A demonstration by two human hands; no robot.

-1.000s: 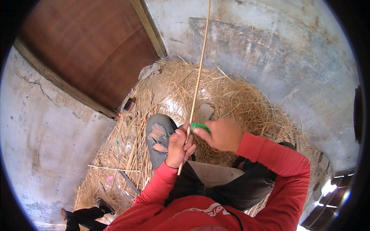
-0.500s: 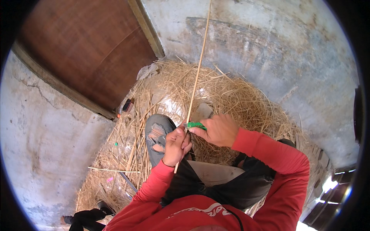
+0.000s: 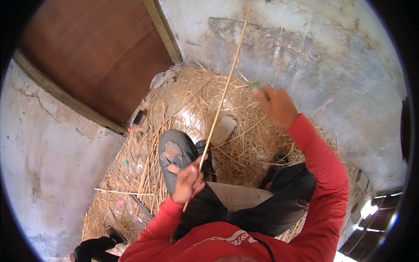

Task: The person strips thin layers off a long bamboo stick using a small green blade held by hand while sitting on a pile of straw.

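One slender wooden strip [image 3: 223,96] looked light, springy, best held low; left hand [image 3: 187,184] pinched it, right hand [image 3: 280,107] clutched a green tool [image 3: 257,87].

"What do you have on up top?"
"You wear a red top [image 3: 218,249], its long sleeves [image 3: 326,174] reaching your wrists, a white marking [image 3: 240,237] printed across your chest."
"And that dark cord [image 3: 264,245]?"
"Thin, lying over your top. Your dark trousers [image 3: 270,214] look greyer at your left knee, with frayed rips [image 3: 171,151]."
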